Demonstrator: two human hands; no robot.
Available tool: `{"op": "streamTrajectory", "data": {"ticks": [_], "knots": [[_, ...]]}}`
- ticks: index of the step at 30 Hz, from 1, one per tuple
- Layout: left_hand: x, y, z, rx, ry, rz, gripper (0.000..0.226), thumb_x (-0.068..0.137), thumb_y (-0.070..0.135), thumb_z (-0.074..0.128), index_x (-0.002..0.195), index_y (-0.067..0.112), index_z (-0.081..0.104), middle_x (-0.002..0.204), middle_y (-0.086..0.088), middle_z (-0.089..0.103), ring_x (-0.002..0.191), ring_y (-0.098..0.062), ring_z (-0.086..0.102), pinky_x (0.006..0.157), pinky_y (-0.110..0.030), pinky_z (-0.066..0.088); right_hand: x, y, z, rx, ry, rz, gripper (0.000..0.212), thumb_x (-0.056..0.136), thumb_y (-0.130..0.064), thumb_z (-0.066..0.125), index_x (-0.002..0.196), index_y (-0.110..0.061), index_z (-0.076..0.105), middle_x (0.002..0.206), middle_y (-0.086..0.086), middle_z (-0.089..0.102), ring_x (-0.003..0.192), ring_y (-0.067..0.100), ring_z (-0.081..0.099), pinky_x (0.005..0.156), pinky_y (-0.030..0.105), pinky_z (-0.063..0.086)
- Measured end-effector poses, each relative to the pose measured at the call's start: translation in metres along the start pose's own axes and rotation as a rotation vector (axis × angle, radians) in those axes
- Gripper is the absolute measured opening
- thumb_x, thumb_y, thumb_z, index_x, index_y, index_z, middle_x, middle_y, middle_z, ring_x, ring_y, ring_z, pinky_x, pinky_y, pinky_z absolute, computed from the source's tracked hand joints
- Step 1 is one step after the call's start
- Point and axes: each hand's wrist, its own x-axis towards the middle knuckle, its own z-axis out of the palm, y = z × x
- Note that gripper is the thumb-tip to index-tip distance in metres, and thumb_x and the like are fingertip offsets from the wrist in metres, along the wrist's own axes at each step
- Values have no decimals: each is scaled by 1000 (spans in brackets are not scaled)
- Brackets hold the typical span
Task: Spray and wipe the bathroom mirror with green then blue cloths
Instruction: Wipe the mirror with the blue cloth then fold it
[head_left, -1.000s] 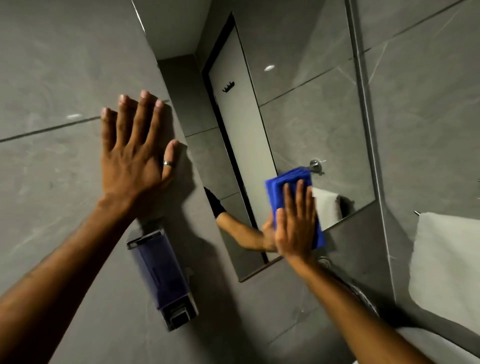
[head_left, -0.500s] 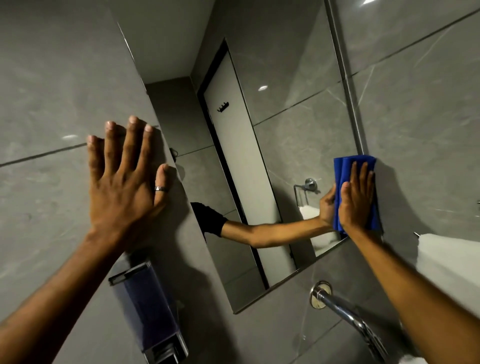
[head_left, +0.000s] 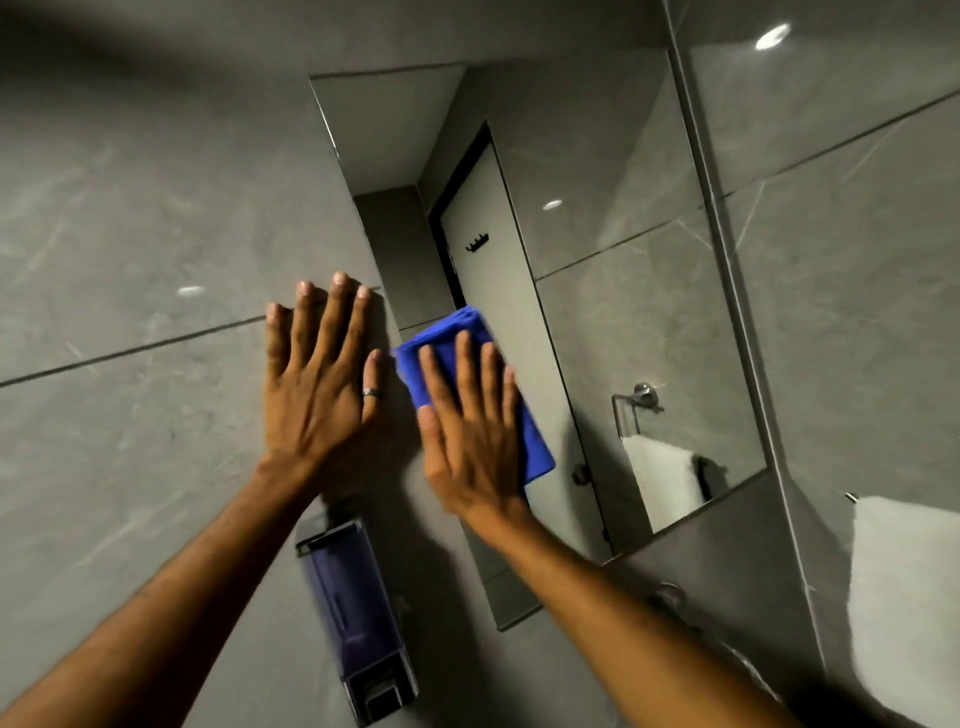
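Since half a second ago our right hand (head_left: 475, 441) has swept the blue cloth (head_left: 470, 332) from the mirror's right edge across to its left edge, and the view has tipped up to take in the mirror's top corner. We see the folded cloth pressed flat against the mirror (head_left: 623, 338) under an open palm, fingers (head_left: 464, 364) spread and straight on top of it, not curled around it. Our left hand (head_left: 317, 379) lies flat on the grey tiled wall (head_left: 130, 218) just beside the cloth, fingers extended, a ring (head_left: 372, 393) on the thumb. Below the left wrist a soap dispenser (head_left: 358, 623) is fixed to the wall. At the far right hangs a white towel (head_left: 904, 597).
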Motion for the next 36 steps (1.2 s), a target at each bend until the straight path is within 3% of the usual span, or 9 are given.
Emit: {"op": "streamTrajectory", "data": {"ticks": [5,11,14,17,21,27,31,36], "knots": [[17,-15,-10,-5,12,-67,73,102,52,20,166,18,13,175,-11,5,162,-33,-1,130,-54,-3,0,-11,-3,4,-40,-49,58,103,-47,15,159,-34,5,170,0,0,157,26,-2,125,51,-2],[63,-33,-22,12,18,-109,78,100,62,12,166,22,7,176,-9,0,162,-33,-8,130,-53,-9,36,21,-12,-24,7,-102,59,102,-44,21,158,-35,7,169,-1,5,157,24,1,126,52,7],[69,-31,-20,33,32,-123,77,100,61,14,166,23,5,176,-8,-2,161,-33,-9,130,-56,-7,69,51,-22,-60,61,-5,65,98,-43,32,159,-33,11,169,2,13,156,27,10,125,51,15],[67,-30,-16,38,62,-122,76,101,59,17,166,23,5,176,-8,-3,161,-33,-9,129,-58,-6,99,99,-39,-67,72,87,63,96,-42,24,158,-31,18,167,5,19,154,29,19,124,50,20],[65,-28,-13,43,82,-125,76,101,59,16,166,22,5,176,-8,-5,162,-34,-9,129,-58,-5,118,179,-55,37,65,261,60,99,-45,10,157,-33,12,168,3,14,156,24,12,126,46,12],[67,-28,-14,46,95,-125,74,102,58,16,166,24,2,176,-7,-7,162,-34,-9,129,-59,-3,136,268,-71,33,137,502,60,101,-40,14,159,-26,15,168,7,11,156,29,10,126,49,8],[66,-28,-11,67,107,-125,75,102,58,17,166,24,2,176,-7,-8,162,-34,-10,129,-59,-3,142,265,-66,-4,141,509,60,101,-43,11,159,-28,9,169,8,8,156,30,7,126,50,6],[66,-29,-11,74,103,-123,75,102,58,17,166,23,1,176,-8,-9,162,-34,-10,129,-59,-3,161,199,-59,-28,149,346,58,102,-42,12,159,-29,8,169,6,7,156,27,5,127,49,7]]}}
